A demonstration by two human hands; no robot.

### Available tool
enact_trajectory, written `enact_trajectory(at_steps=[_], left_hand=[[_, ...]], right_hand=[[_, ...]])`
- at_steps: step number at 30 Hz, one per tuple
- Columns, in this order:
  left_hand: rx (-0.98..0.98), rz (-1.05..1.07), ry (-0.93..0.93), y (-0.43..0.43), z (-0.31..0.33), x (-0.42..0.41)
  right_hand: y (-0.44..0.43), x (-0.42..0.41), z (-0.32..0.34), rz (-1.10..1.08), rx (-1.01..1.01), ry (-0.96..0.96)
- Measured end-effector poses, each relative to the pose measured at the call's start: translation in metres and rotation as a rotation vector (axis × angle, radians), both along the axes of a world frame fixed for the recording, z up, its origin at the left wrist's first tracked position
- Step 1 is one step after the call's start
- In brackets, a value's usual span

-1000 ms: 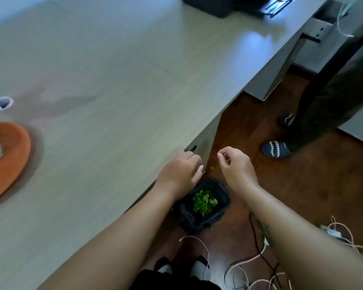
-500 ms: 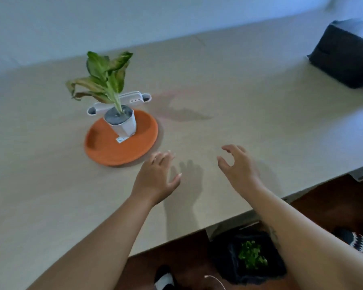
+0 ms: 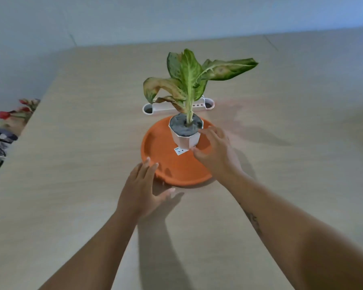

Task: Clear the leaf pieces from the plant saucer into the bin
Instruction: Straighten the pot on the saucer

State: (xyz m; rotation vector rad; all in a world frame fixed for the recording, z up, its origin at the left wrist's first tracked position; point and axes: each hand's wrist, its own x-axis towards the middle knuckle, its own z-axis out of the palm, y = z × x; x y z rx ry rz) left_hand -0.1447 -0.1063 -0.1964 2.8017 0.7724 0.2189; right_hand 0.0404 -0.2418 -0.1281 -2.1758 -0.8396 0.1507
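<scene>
An orange plant saucer [image 3: 166,160] lies on the wooden table, with a white pot [image 3: 186,138] and a green-yellow leafy plant [image 3: 189,76] standing in it. No loose leaf pieces show on the saucer's bare part. My left hand [image 3: 144,189] is spread open at the saucer's near-left rim, fingertips touching the edge. My right hand [image 3: 215,153] reaches over the saucer's right side, fingers apart around the pot's right side, thumb close to the pot's base by a small white label [image 3: 181,151]. The bin is out of view.
A white oblong holder [image 3: 155,107] lies just behind the saucer. The table [image 3: 71,185] stretches wide on all sides, its left edge at the far left, where fabric with red flowers [image 3: 11,116] shows below. A pale wall stands behind.
My view swung from the floor bin with green pieces up to the table. Both hands moved forward from the table edge to the saucer; the right one now reaches the pot.
</scene>
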Motion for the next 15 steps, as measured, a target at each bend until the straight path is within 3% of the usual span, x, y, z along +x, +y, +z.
enact_trajectory(at_steps=[6, 15], left_hand=[[0.019, -0.051, -0.005, 0.029, -0.013, 0.007], [0.033, -0.066, -0.021, 0.048, -0.024, 0.017]], right_hand=[[0.043, 0.014, -0.021, 0.029, -0.155, -0.105], [0.071, 0.021, -0.034, -0.001, -0.196, -0.031]])
